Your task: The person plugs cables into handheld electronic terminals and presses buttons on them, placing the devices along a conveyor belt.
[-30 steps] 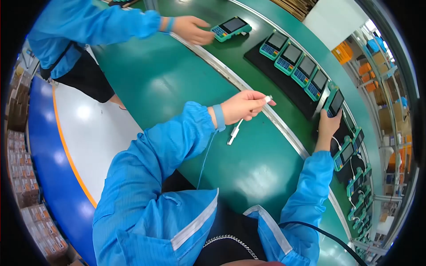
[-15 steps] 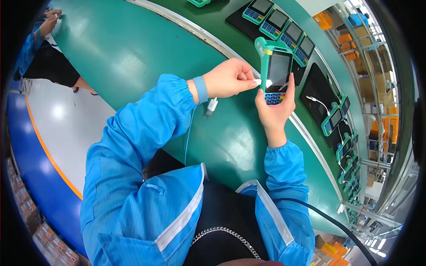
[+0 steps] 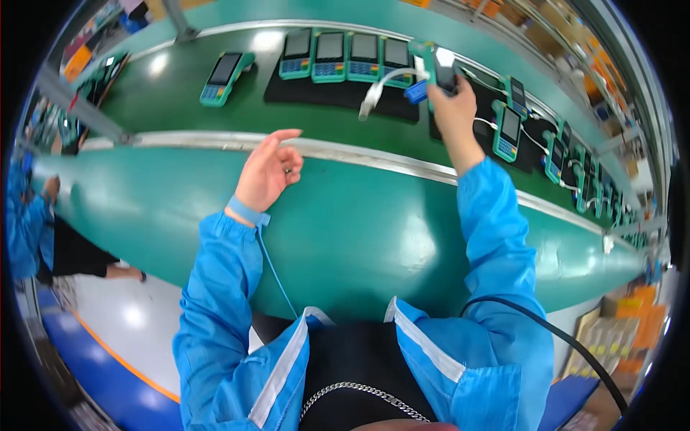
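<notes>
My right hand (image 3: 456, 111) grips a green-cased card terminal (image 3: 444, 70) above the back strip of the bench. From the terminal's left side hangs a short white cable (image 3: 372, 99) with a loose plug at its end. My left hand (image 3: 267, 172) is raised over the bench's front rail with its fingers apart, some of them curled, and holds nothing. A blue band circles the left wrist. Left of the held terminal, several like terminals (image 3: 329, 56) stand in a row on a black mat (image 3: 309, 92). A single terminal (image 3: 224, 77) lies farther left.
More terminals (image 3: 509, 133) with white cables line the right side. A metal rail (image 3: 359, 152) runs along the green bench (image 3: 345, 215). Metal posts (image 3: 83, 108) rise at the left. A co-worker (image 3: 29, 223) stands at the far left. A black cable (image 3: 560, 334) crosses my right sleeve.
The view has turned toward the right. My left hand has let go of the white plug and moved left. My right hand has carried the terminal away toward the mats, the cable now hanging from it.
</notes>
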The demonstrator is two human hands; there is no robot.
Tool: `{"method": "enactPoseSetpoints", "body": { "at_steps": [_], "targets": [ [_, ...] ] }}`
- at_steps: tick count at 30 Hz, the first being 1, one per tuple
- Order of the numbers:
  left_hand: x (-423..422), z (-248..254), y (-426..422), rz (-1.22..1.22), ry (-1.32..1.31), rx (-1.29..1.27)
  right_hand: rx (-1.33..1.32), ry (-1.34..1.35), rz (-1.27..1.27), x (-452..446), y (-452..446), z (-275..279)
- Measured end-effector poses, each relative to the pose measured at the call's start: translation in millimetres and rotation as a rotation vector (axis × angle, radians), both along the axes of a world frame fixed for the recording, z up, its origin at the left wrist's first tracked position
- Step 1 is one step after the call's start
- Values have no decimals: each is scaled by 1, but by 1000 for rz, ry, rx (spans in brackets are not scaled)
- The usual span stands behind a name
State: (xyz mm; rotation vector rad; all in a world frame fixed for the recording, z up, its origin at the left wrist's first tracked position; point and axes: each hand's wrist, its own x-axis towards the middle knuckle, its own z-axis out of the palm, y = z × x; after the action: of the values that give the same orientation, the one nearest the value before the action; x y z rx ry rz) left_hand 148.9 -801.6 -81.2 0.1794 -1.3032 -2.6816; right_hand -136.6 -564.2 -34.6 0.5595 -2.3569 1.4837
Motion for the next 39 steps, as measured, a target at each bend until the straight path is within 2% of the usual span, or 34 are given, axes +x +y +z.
{"method": "enactPoseSetpoints", "body": {
  "at_steps": [1, 2, 4, 5, 7, 9, 10, 13, 15, 16, 18, 24, 27, 29, 31, 32, 33, 35, 36, 37, 38, 39],
  "targets": [
    [-2, 1, -1, -23, -3, 24, 127, 22, -208, -38, 8, -2],
    [-3, 2, -2, -44, -7, 49, 150, -87, -301, -57, 13, 8],
    [-4, -3, -7, -96, 31, 54, 361, -313, -383, -104, 28, 4],
    [-3, -5, -9, -110, 62, 66, 460, -296, -398, -111, 36, 4],
    [-2, -9, -13, -97, 60, 89, 669, -156, -457, -144, 48, -30],
    [-1, -9, -15, -98, 65, 82, 602, -25, -384, -128, 58, -37],
    [-1, -10, -16, -105, 66, 68, 590, 274, -410, -115, 70, -48],
    [-1, -11, -18, -132, 84, 25, 704, 581, -476, -37, 139, -36],
    [-1, -12, -19, -132, 64, -47, 800, 481, -467, -3, 194, -52],
    [-2, -14, -23, -147, 74, -82, 865, 315, -392, 1, 219, -69],
    [-1, -15, -25, -151, 70, -108, 786, 135, -260, 8, 239, -72],
    [7, -7, -25, -65, 42, -115, 744, 114, -253, 7, 229, -65],
    [28, 0, -16, 39, -98, -438, 730, 128, -271, 10, 227, -69],
    [53, 10, -16, 25, -175, -786, 766, 120, -298, 7, 226, -72],
    [86, 17, -32, 20, -247, -1116, 832, 38, -347, 21, 215, -49],
    [107, 24, -40, 39, -330, -1297, 857, 188, -391, 17, 215, -60],
    [127, 27, -52, 25, -360, -1646, 809, 333, -362, 15, 211, -66],
    [161, 29, -61, -20, -700, -2015, 579, 363, -135, 33, 176, -51],
    [173, 27, -64, -73, -749, -2026, 466, 332, 78, 37, 151, -46],
    [184, 15, -68, -27, -690, -2065, 403, 231, 287, 33, 127, -48],
    [192, 3, -74, 30, -634, -2114, 208, -52, 420, 35, 94, -46],
    [197, -1, -76, 54, -618, -2111, 185, -162, 435, 28, 62, -42]
  ]
}}
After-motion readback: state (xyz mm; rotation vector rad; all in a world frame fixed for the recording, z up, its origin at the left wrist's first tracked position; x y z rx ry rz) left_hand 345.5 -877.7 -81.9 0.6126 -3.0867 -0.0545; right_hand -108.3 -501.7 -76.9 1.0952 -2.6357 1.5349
